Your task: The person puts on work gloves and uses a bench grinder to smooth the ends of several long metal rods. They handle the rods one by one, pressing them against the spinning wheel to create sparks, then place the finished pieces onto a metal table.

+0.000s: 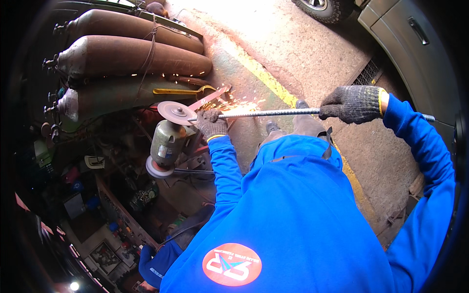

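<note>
Three long gas cylinders lie side by side at the upper left: two rusty-brown steel ones, the upper (132, 25) and the middle (137, 56), and one dark green steel one (117, 97). One bent yellow bar (178, 91) crosses the green one's right part. Below, at the lower left, is one other person in blue (163, 259). Next comes one grey-green bench grinder (166, 139) with two round wheels, a brown disc (172, 111) at its upper end and a pale disc (159, 170) at its lower end.

Right of the brown disc are two hands in dark knitted gloves with yellow cuffs, the left hand (212, 123) near the disc and the right hand (351, 104) well apart from it. Both are closed around one long, thin, ribbed grey metal rod (271, 113). Farther right stands one silver-grey vehicle (415, 51), one black tyre (330, 12) showing.

The rod is straight and nearly level, its left end at the disc's rim, where orange sparks (239, 105) spray up and right. Its right end shows just past the right sleeve.

The left hand has the disc's edge close on its left. From the cylinders' ends, grey concrete floor (298, 51) spans to the vehicle, crossed by one yellow painted line (261, 75). The rod's right end comes near the vehicle's side.
</note>
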### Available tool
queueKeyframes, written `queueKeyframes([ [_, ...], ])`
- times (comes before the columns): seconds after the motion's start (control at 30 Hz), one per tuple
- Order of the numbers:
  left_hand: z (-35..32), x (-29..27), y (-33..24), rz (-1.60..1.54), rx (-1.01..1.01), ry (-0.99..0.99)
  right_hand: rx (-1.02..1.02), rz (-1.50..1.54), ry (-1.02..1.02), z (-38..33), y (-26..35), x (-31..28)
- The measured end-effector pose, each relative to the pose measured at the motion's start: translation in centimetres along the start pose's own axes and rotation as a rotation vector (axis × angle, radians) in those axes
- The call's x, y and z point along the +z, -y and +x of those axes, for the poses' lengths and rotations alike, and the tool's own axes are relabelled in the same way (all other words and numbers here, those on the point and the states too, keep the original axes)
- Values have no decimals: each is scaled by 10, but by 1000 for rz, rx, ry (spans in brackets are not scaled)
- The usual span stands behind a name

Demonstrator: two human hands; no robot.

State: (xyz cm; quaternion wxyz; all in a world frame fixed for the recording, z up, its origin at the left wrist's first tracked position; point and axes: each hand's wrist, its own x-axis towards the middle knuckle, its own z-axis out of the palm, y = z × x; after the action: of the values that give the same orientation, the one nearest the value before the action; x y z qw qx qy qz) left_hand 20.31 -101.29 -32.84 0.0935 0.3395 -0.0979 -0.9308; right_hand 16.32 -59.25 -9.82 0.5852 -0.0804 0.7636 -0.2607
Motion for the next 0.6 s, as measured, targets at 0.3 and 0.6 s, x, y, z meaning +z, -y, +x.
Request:
queueKeyframes([
  [0.3,1,-4,5,-44,35,-40,-272,-177,-170,1,-8,1],
  [0.6,5,-5,5,-65,14,-34,-300,-265,-242,-2,-3,4],
])
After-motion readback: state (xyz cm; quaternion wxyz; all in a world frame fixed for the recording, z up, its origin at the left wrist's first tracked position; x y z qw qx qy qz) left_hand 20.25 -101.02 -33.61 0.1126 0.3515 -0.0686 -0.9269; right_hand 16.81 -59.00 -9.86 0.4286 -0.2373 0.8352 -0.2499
